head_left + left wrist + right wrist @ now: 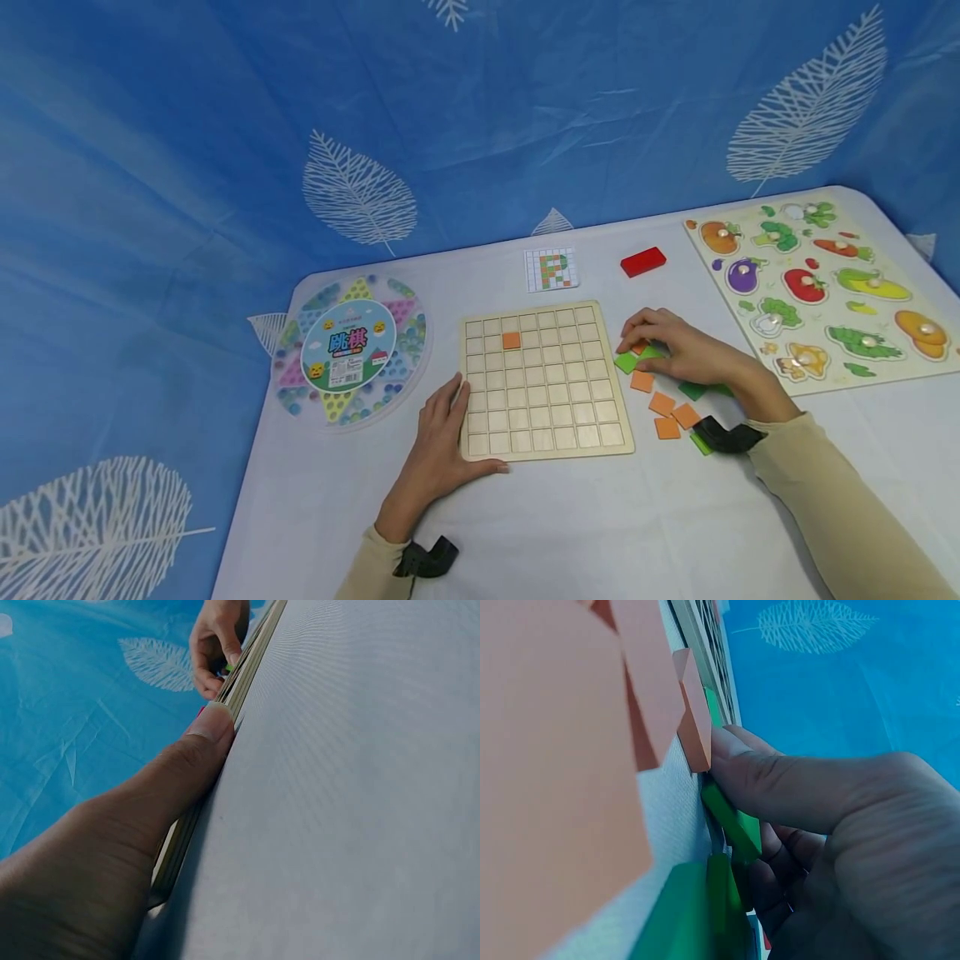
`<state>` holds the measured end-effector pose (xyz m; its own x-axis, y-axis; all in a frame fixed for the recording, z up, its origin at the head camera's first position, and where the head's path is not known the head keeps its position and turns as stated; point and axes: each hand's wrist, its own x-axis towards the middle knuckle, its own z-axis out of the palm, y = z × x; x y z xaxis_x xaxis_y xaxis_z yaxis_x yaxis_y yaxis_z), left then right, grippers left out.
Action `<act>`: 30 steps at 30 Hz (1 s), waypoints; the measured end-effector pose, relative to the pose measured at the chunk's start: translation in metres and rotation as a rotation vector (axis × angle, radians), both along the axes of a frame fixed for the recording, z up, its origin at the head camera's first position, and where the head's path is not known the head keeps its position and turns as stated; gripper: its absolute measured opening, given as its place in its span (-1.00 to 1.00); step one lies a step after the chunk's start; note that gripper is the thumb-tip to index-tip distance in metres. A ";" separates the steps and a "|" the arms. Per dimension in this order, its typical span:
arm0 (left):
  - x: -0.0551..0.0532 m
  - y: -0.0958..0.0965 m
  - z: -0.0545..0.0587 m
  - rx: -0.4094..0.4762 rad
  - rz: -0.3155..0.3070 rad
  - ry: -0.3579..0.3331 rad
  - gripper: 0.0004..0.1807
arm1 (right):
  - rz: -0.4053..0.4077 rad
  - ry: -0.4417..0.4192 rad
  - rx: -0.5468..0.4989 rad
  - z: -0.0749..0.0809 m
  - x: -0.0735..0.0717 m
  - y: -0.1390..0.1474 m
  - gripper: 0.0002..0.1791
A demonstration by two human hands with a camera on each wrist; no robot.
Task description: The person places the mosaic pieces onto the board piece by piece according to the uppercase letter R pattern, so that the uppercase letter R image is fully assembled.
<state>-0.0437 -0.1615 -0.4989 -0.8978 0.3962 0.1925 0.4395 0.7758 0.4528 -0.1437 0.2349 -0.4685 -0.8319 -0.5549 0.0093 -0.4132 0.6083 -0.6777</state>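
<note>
A wooden grid board (551, 392) lies on the table with one orange square tile (512, 340) in its upper left part. At the board's lower left corner rests my left hand (438, 442), fingers along the left side. In the left wrist view its thumb (214, 724) presses the board's edge (176, 851). My right hand (686, 354) is bent over loose tiles right of the board, its fingertips around a green tile (626, 362). The right wrist view has the thumb against the tiles, near a green tile (731, 821); whether it pinches one is unclear.
Several orange tiles (662, 404) and green ones lie below the right hand. Behind the board are a pattern card (551, 269) and a red block (643, 262). A round Chinese checkers set (348, 346) stands left, a vegetable puzzle board (821, 287) right.
</note>
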 end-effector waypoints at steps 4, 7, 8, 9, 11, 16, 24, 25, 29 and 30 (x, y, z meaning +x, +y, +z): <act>0.000 0.000 0.000 0.002 0.000 0.002 0.42 | -0.018 -0.027 0.002 -0.001 -0.001 0.000 -0.73; 0.000 0.000 -0.001 0.000 0.000 0.003 0.42 | -0.023 -0.035 -0.001 -0.001 -0.002 -0.001 -0.73; 0.000 0.000 -0.001 0.001 0.000 0.005 0.42 | -0.023 -0.035 -0.001 -0.001 -0.002 -0.001 -0.74; 0.000 0.000 -0.001 0.001 -0.001 0.007 0.42 | -0.024 -0.035 -0.001 -0.001 -0.002 -0.001 -0.74; 0.000 0.000 -0.001 0.001 -0.001 0.009 0.42 | -0.024 -0.034 -0.004 -0.002 -0.001 -0.001 -0.75; 0.000 0.000 -0.001 -0.003 -0.003 0.012 0.42 | -0.025 -0.032 -0.016 -0.002 -0.001 -0.002 -0.76; 0.000 0.000 -0.001 -0.010 0.000 0.015 0.42 | -0.027 -0.024 -0.021 -0.003 0.000 -0.002 -0.79; 0.000 0.000 -0.001 -0.011 0.001 0.011 0.42 | -0.027 -0.023 -0.022 -0.003 0.000 -0.002 -0.79; 0.000 0.000 -0.001 -0.009 0.001 0.003 0.41 | -0.026 -0.021 -0.020 -0.003 0.000 -0.001 -0.79; 0.000 0.000 -0.001 -0.009 0.002 0.004 0.41 | -0.026 -0.019 -0.019 -0.003 0.000 -0.001 -0.79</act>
